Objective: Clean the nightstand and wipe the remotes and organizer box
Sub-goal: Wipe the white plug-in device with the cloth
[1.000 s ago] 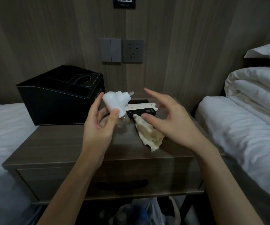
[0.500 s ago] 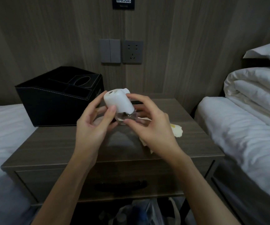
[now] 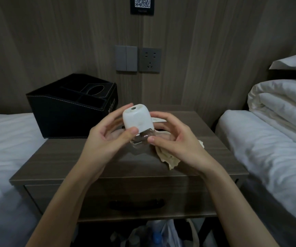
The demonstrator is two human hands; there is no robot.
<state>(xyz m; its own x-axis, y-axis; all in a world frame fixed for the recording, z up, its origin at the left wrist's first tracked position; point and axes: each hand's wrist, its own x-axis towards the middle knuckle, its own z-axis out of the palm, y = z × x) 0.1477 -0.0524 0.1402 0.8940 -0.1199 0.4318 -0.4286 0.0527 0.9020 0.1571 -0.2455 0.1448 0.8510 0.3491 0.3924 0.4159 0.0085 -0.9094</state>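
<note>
Both hands hold a white plug-in device with a clear bottle (image 3: pixel 138 123) above the wooden nightstand (image 3: pixel 68 157). My left hand (image 3: pixel 108 139) grips its white body from the left. My right hand (image 3: pixel 172 141) pinches the clear bottle part from the right. A cream cloth (image 3: pixel 168 157) lies crumpled on the nightstand under my right hand. The black organizer box (image 3: pixel 68 111) stands at the back left of the top. The remotes are mostly hidden behind my hands; only a white sliver (image 3: pixel 158 119) shows.
White beds flank the nightstand, the left bed (image 3: pixel 3 148) and the right bed (image 3: pixel 268 154) with folded duvets (image 3: pixel 282 104). A wall switch and socket (image 3: pixel 138 58) sit above. The drawer handle (image 3: pixel 136 205) faces me. Plastic bags (image 3: pixel 157 234) lie below.
My right hand came from open above the cloth to grip the device's clear bottle. The device has tilted so its top hole faces me.
</note>
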